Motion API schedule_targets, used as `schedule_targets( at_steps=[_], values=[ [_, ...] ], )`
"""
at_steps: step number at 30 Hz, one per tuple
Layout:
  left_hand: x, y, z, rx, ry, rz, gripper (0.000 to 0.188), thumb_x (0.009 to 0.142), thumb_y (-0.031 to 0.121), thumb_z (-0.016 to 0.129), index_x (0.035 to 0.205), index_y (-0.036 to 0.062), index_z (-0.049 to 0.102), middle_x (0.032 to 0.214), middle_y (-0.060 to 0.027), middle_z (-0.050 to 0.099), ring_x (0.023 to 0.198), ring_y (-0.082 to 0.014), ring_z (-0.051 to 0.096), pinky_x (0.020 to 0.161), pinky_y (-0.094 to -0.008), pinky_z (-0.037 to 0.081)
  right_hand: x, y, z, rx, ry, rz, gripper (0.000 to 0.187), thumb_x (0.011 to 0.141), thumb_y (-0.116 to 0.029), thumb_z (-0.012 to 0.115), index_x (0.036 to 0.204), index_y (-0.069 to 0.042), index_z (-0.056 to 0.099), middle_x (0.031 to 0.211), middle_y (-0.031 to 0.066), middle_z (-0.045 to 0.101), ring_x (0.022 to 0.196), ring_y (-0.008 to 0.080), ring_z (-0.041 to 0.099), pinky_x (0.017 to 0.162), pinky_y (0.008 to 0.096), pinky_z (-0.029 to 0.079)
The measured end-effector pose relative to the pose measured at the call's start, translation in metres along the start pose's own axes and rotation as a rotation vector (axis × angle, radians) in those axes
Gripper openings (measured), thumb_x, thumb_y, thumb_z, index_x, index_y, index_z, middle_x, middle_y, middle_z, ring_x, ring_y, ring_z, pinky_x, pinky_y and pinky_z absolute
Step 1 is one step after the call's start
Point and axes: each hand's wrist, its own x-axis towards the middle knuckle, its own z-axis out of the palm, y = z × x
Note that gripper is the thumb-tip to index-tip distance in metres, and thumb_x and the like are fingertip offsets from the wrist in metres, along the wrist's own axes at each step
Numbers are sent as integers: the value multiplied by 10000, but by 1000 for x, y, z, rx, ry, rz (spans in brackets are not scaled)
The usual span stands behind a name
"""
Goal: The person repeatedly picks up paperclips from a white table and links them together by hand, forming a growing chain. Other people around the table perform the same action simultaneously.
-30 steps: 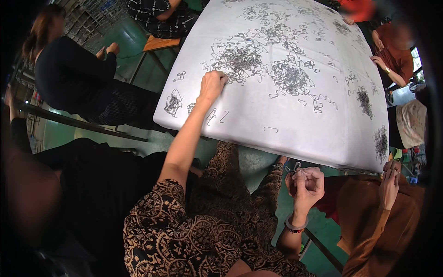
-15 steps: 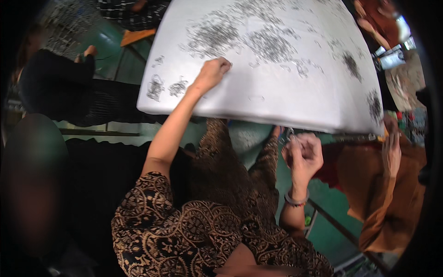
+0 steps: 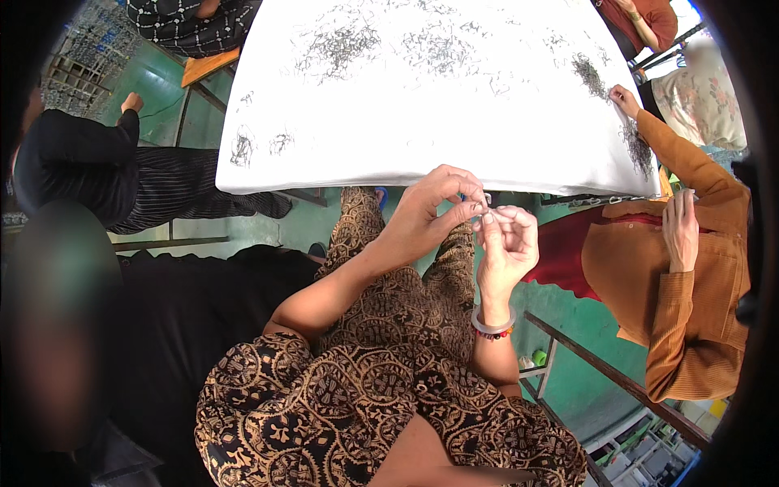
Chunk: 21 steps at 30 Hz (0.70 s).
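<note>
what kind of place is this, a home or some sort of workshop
Probably a small workshop for hand assembly. Several people sit around a white table strewn with heaps of tiny dark metal parts, and the left hand and right hand pinch a small piece together.

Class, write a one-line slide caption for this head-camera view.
Left hand and right hand meet fingertip to fingertip over a tiny metal piece below the white table.

Tiny piece (image 3: 484, 208) hidden between fingers (image 3: 469, 213)
</note>
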Motion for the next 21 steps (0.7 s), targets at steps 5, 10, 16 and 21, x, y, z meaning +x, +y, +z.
schedule_targets(
  at_steps=[5, 10, 16, 21],
  values=[
    [5, -1, 5, -56, 57, -113, 112, 946, 82, 591, 1000, 4, 651, 1021, -89, 697, 990, -158, 639, 898, -313, 492, -4, 4, -1, -70, -22, -36, 217, 867, 126, 620, 1051, 26, 561, 942, 96, 633, 768, 125, 644, 610, 210, 516],
    [4, 3, 4, -6, 32, -68, 108, 936, 70, 607, 994, -2, 663, 992, -83, 707, 957, -148, 651, 869, -307, 512, 35, 5, -23, -175, -6, -52, 275, 922, 39, 587, 1197, 38, 588, 924, 123, 687, 724, 126, 630, 567, 222, 485],
    [5, -2, 10, 77, -24, 7, 96, 887, 34, 649, 981, 19, 656, 972, -95, 694, 933, -213, 663, 844, -314, 517, 190, 81, -18, -767, -287, -183, 307, 868, -7, 627, 1174, -18, 650, 946, 107, 676, 791, 181, 615, 704, 297, 508],
    [6, -2, 10, 112, -31, -35, 93, 888, 25, 641, 980, 32, 657, 989, -79, 694, 961, -221, 657, 860, -327, 516, 245, 130, -1, -1157, -503, -338, 373, 821, 72, 536, 1185, 20, 599, 1025, 257, 645, 929, 410, 622, 828, 468, 513]
  ],
)
